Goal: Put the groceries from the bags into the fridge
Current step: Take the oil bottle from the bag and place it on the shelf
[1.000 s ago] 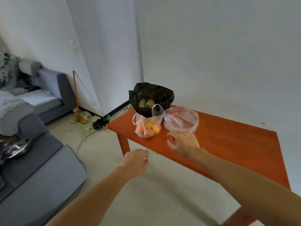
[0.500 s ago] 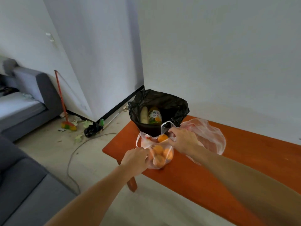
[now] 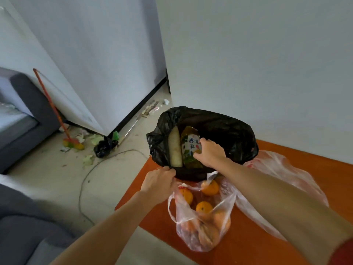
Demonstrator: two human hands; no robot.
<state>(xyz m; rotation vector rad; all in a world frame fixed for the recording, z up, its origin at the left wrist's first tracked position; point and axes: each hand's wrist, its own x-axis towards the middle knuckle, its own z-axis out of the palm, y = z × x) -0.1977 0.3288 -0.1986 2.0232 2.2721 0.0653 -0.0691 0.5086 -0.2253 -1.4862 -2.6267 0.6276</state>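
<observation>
Orange worktop (image 3: 315, 169) against a white wall carries a black bag (image 3: 229, 134), standing open near the worktop's corner. I see the left hand (image 3: 158, 183) at the black bag's near rim, fingers curled over the plastic and gripping it. The right hand (image 3: 210, 153) is inside the bag, fingers wrapped round a labelled bottle (image 3: 191, 148) that leans beside a pale radish (image 3: 175, 148). Just in front of the black bag lies a clear bag of oranges (image 3: 202, 222). A second clear bag (image 3: 282, 173) slumps to the black bag's right. Left of the black bag, on the floor, a broom (image 3: 55, 111) leans against the wall.
</observation>
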